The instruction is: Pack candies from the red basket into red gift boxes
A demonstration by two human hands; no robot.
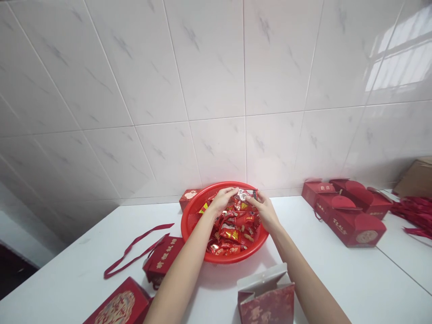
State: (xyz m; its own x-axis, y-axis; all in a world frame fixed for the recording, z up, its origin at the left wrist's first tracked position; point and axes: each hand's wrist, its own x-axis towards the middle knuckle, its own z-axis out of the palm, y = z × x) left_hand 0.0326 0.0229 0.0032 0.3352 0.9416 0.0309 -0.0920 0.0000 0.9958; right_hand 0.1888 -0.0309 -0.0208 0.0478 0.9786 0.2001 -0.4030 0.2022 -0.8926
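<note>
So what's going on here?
A person's left hand and right hand hold a small packet with a white label between them, above a red basket of shiny red-wrapped packets. An open-topped box stands nearer the person, between the forearms. More red boxes sit to the right.

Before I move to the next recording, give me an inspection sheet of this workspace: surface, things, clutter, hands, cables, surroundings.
Surface: white table.
Things: red basket holding wrapped packets; open box in front.
Clutter: more boxes at right, others at left and behind the basket; ribbon at left; red heap at far right.
Left hand: over the basket, fingers at a white label; grip unclear.
Right hand: likewise.
Cables: nothing seen.
Surroundings: tiled wall behind; carton at right edge.
</note>
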